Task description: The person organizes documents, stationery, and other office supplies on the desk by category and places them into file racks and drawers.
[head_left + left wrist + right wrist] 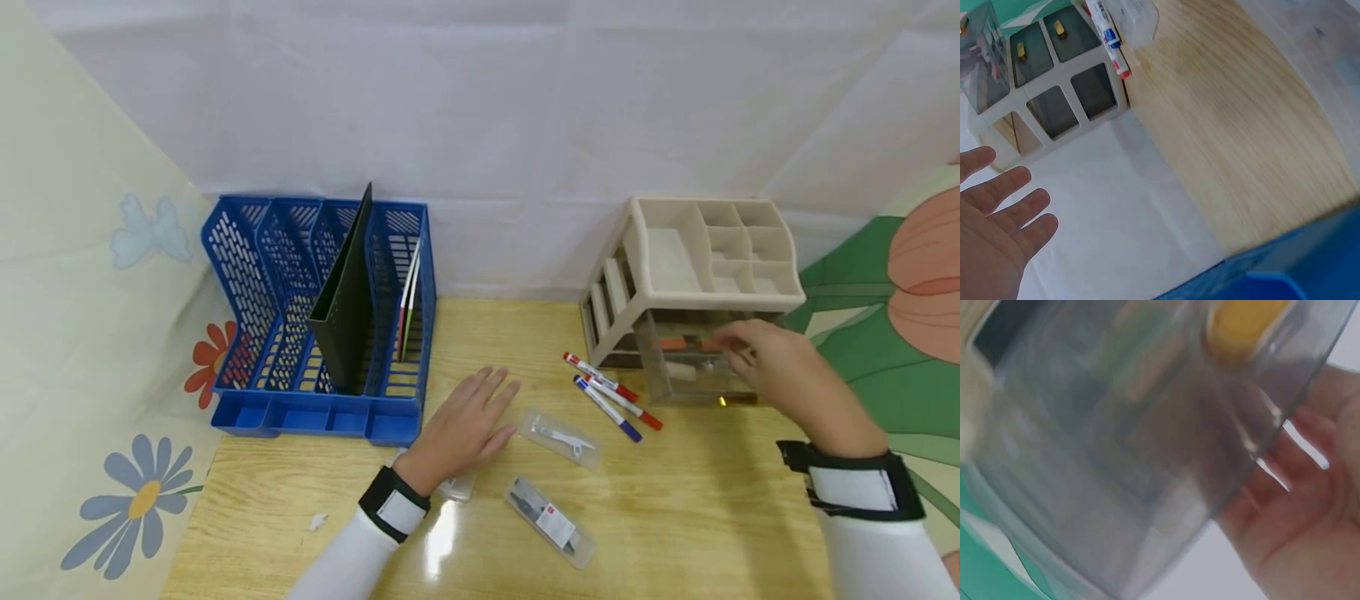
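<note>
My left hand (pixel 465 425) hovers palm down with its fingers spread, holding nothing. Under its wrist lies a partly hidden clear packet (pixel 457 486). My right hand (pixel 772 362) reaches over the pulled-out clear drawer (pixel 678 387), fingers bent and thumb apart from them. Its fingertips are right by an orange-and-dark item (pixel 675 342) in the drawer; a pale roll-like piece (pixel 681 372) lies in front of that. Through the plastic in the right wrist view, the fingers look blurred behind the drawer front with its yellow knob (pixel 1244 325).
Red and blue markers (pixel 607 408) lie left of the beige drawer organizer (pixel 637 275). Closer in are a clear case with a white tool (pixel 561 437) and a case with a dark tool (pixel 551 522). A blue file rack (pixel 318 404) with a black folder (pixel 345 317) stands left.
</note>
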Available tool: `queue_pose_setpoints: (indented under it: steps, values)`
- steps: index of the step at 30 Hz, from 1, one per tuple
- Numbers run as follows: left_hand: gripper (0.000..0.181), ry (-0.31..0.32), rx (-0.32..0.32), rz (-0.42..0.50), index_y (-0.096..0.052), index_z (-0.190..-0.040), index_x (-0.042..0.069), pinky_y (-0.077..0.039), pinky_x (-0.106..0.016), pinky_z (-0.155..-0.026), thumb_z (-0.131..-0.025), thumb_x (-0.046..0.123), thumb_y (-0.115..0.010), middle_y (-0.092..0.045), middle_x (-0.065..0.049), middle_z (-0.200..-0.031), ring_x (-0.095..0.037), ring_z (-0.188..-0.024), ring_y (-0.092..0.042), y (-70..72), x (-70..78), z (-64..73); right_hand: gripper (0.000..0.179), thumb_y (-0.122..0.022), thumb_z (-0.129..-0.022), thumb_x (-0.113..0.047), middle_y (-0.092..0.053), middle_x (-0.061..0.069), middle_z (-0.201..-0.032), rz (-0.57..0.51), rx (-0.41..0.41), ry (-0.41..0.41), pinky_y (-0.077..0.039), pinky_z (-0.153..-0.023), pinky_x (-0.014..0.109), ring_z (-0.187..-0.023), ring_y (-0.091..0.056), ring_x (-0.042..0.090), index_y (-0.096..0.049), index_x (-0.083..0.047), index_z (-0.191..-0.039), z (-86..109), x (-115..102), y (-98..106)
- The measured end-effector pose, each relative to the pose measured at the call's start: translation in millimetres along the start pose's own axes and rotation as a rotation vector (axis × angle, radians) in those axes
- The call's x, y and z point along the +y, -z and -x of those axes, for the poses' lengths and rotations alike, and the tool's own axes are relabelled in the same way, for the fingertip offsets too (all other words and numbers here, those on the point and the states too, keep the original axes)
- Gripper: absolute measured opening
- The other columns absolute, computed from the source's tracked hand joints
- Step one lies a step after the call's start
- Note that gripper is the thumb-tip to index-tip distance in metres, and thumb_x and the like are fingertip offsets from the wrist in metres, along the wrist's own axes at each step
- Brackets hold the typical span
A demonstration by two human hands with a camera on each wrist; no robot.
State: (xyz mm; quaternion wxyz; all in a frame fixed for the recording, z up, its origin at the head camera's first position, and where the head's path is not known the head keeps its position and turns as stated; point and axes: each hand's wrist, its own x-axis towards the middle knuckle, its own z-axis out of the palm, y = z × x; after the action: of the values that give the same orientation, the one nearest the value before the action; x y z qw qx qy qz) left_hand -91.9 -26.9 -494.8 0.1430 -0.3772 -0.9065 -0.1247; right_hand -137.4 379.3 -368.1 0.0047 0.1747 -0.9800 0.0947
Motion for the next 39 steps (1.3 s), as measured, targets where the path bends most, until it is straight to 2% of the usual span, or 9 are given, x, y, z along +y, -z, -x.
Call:
queue_pose_setpoints:
  steps: [5,10,14,17,21,24,28,33,39]
  values:
    - [0.059,0.023,0.003,0.016,-0.04,-0.147,0.007,-0.031,-0.048,-0.115,-0.098,0.04,-0.048,-0.044,-0.02,-0.149,-0.037,-0.138,-0.036,10.2,-5.7,7.1,0.027,-0.063,-0.084,0.005,-0.064,0.022,-0.105,-0.097,0.416,0.044,-0.047,-0.059,0.043,-0.09,-0.058,0.033,-0.068,0.0,-0.11,19.2,-18.1,-10.7]
    - [0.059,0.03,0.032,0.011,-0.041,-0.147,0.006,-0.033,-0.049,-0.114,-0.097,0.037,-0.051,-0.044,-0.02,-0.149,-0.037,-0.137,-0.037,15.3,-12.4,14.4,0.027,-0.053,-0.086,0.006,-0.066,0.025,-0.11,-0.13,0.691,0.071,-0.036,-0.062,0.033,-0.097,-0.058,0.039,-0.072,0.005,-0.105,28.1,-34.7,-23.2]
    - [0.06,0.019,0.045,-0.028,-0.042,-0.146,0.006,-0.034,-0.05,-0.114,-0.096,0.036,-0.054,-0.045,-0.021,-0.148,-0.037,-0.137,-0.038,15.5,-18.3,21.2,0.025,-0.05,-0.086,0.007,-0.064,0.03,-0.102,-0.187,0.928,0.001,-0.039,-0.071,0.024,-0.084,-0.056,0.04,-0.073,0.008,-0.097,33.5,-43.9,-36.4]
    - [0.06,0.009,0.05,-0.052,-0.042,-0.146,0.005,-0.034,-0.05,-0.113,-0.095,0.036,-0.054,-0.045,-0.021,-0.148,-0.037,-0.136,-0.039,14.8,-22.1,26.6,0.022,-0.051,-0.083,0.012,-0.063,0.022,-0.095,-0.256,1.057,-0.078,-0.035,-0.074,0.014,-0.079,-0.052,0.023,-0.072,0.012,-0.091,37.8,-50.7,-47.5]
    - [0.061,-0.005,0.057,-0.073,-0.04,-0.147,0.005,-0.035,-0.05,-0.113,-0.096,0.036,-0.053,-0.044,-0.022,-0.149,-0.038,-0.136,-0.039,16.0,-25.1,33.1,0.017,-0.05,-0.08,0.017,-0.051,-0.011,-0.098,-0.36,1.142,-0.194,-0.032,-0.073,0.014,-0.088,-0.042,0.0,-0.065,0.019,-0.087,41.5,-65.7,-56.0]
    - [0.061,-0.027,0.06,-0.097,-0.04,-0.147,0.004,-0.036,-0.05,-0.112,-0.095,0.035,-0.053,-0.044,-0.023,-0.149,-0.038,-0.136,-0.038,17.4,-27.1,37.8,0.013,-0.049,-0.081,0.018,-0.041,-0.02,-0.1,-0.455,1.18,-0.29,-0.03,-0.072,0.017,-0.09,-0.039,-0.001,-0.057,0.023,-0.089,44.8,-77.0,-58.2]
    - [0.06,-0.053,0.047,-0.118,-0.041,-0.146,0.004,-0.039,-0.051,-0.11,-0.095,0.034,-0.053,-0.043,-0.023,-0.149,-0.038,-0.137,-0.037,16.9,-30.5,43.7,0.013,-0.049,-0.084,0.016,-0.044,-0.013,-0.099,-0.626,1.195,-0.438,-0.037,-0.07,0.015,-0.088,-0.043,0.007,-0.051,0.025,-0.094,50.8,-77.8,-67.8]
    - [0.059,-0.065,0.026,-0.12,-0.043,-0.145,0.004,-0.039,-0.051,-0.11,-0.095,0.035,-0.053,-0.043,-0.022,-0.149,-0.037,-0.139,-0.035,13.8,-33.2,51.9,0.016,-0.057,-0.084,0.012,-0.05,0.0,-0.099,-0.835,1.181,-0.597,-0.044,-0.06,0.008,-0.087,-0.05,0.012,-0.058,0.014,-0.1,54.3,-64.8,-85.2]
    - [0.058,-0.065,0.018,-0.107,-0.046,-0.142,0.004,-0.038,-0.051,-0.111,-0.094,0.033,-0.055,-0.045,-0.022,-0.148,-0.036,-0.139,-0.035,11.5,-31.5,58.3,0.027,-0.065,-0.081,0.015,-0.048,0.014,-0.102,-1.502,1.27,-0.563,-0.055,-0.054,0.02,-0.08,-0.055,0.018,-0.055,0.004,-0.103,55.4,-58.7,-87.4]
